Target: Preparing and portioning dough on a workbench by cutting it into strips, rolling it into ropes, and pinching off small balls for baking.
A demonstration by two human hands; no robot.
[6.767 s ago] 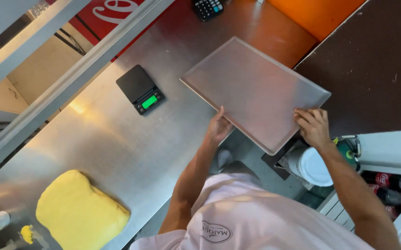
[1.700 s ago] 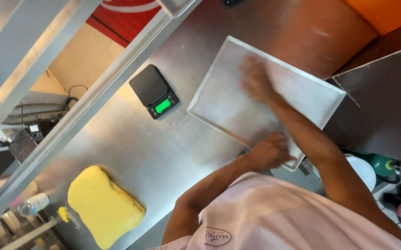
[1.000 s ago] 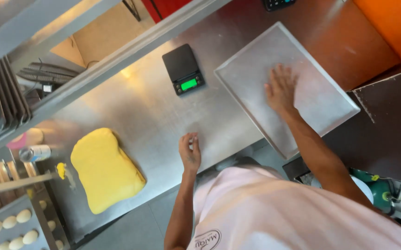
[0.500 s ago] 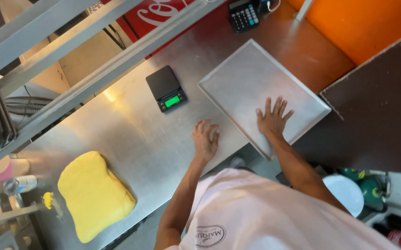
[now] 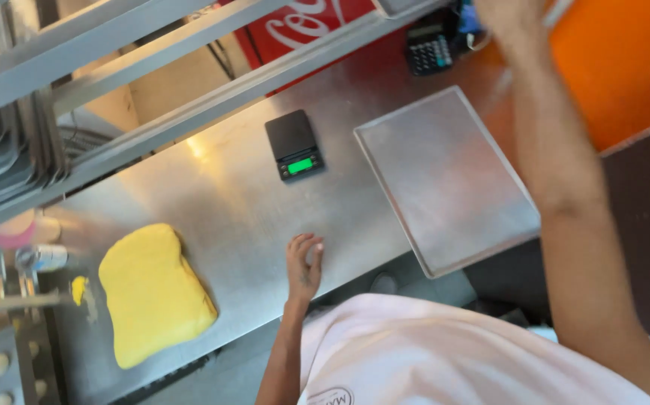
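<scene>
- One view, head: left hand (image 5: pixel 304 262) flat on steel table (image 5: pixel 227 217), fingers loose, holding nothing, near front edge
- right hand (image 5: pixel 506 11) raised at top edge, mostly cut off, grip can't tell
- metal tray (image 5: pixel 445 176) lies bare on table, right of black scale (image 5: pixel 293 144)
- yellow dough (image 5: pixel 152 292) far left

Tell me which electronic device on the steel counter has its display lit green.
The small black scale left of the baking tray; the calculator farther back shows no green.

Black scale (image 5: pixel 294 144) with green screen; red sign (image 5: pixel 306 19) behind.
</scene>
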